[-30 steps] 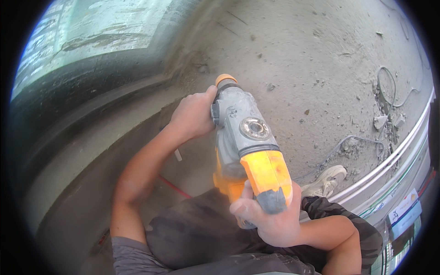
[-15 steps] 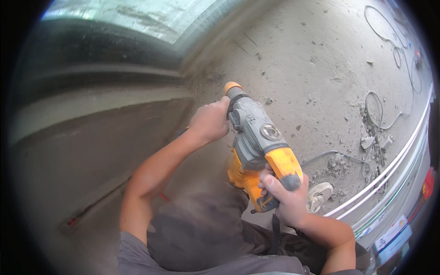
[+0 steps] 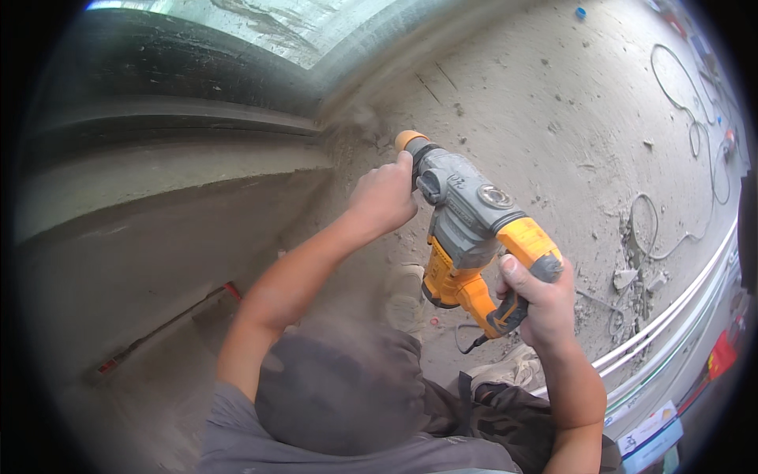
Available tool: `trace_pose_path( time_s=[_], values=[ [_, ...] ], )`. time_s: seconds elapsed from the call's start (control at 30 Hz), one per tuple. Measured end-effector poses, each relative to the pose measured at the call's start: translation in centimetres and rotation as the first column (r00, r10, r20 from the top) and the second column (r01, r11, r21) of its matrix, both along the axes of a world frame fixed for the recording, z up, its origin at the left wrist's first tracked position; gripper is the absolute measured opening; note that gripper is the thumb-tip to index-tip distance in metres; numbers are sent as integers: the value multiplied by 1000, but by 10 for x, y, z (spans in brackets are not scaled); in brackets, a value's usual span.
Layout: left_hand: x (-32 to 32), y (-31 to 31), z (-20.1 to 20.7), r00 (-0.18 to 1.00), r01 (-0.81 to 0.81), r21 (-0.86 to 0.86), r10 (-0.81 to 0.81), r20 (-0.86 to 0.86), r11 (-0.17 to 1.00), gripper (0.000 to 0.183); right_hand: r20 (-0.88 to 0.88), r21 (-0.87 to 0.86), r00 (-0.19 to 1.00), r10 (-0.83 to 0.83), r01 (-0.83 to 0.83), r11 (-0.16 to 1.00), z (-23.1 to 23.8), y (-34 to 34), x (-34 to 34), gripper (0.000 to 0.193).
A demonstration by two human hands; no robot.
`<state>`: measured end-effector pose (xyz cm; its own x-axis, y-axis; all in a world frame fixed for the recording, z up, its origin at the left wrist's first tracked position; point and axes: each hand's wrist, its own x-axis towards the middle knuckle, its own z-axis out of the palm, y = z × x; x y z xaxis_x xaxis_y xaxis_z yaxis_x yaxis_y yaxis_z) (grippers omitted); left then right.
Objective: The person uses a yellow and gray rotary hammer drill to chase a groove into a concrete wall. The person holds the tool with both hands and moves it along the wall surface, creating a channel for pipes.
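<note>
A grey and yellow rotary hammer drill (image 3: 466,207) slants across the middle of the view, its orange-collared nose toward the far left. My left hand (image 3: 383,196) is closed at the front of the tool, just behind the nose; its side grip is mostly hidden in my fist. Around the yellow and black rear handle my right hand (image 3: 545,300) is wrapped, thumb on the inner side. Haze and dust blur the floor past the nose, and I cannot make out a bit there. A black cord leaves the handle's lower end.
A dusty ledge (image 3: 181,178) runs along the left below a glass pane (image 3: 268,28). Rubble chunks (image 3: 624,278) and a looped grey cable (image 3: 643,225) lie on the concrete floor at right. White pipes (image 3: 671,316) line the right side. My shoe (image 3: 509,367) stands below the drill.
The rotary hammer drill and both hands have shifted right in the view, the rear handle most and also upward. More of my shoes shows beneath it. Both hands keep their hold.
</note>
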<state>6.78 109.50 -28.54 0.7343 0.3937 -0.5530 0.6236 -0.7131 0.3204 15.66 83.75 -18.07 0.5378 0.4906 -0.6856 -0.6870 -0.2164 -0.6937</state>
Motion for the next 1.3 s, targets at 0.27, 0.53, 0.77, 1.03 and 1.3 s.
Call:
trace_pose_path(
  time_s=[0.27,0.53,0.77,1.03,1.3],
  values=[
    [10,20,-17,961,-223,-51,228,154,974,32,113,-38,970,215,-212,976,11,45,46,35],
    [20,-8,-34,487,-441,-756,837,250,483,15,607,-366,534,589,-470,803,74,90,82,43],
    [38,7,-16,141,-410,-911,990,-20,40,12,631,-629,-42,775,-611,480,119,212,97,28],
    [28,38,-15,27,-228,-943,966,-257,-244,21,334,-856,-150,930,-462,233,169,308,54,18],
    [24,53,-28,138,18,-869,862,-488,-494,23,106,-827,83,991,-546,134,201,361,18,17]
  ],
)
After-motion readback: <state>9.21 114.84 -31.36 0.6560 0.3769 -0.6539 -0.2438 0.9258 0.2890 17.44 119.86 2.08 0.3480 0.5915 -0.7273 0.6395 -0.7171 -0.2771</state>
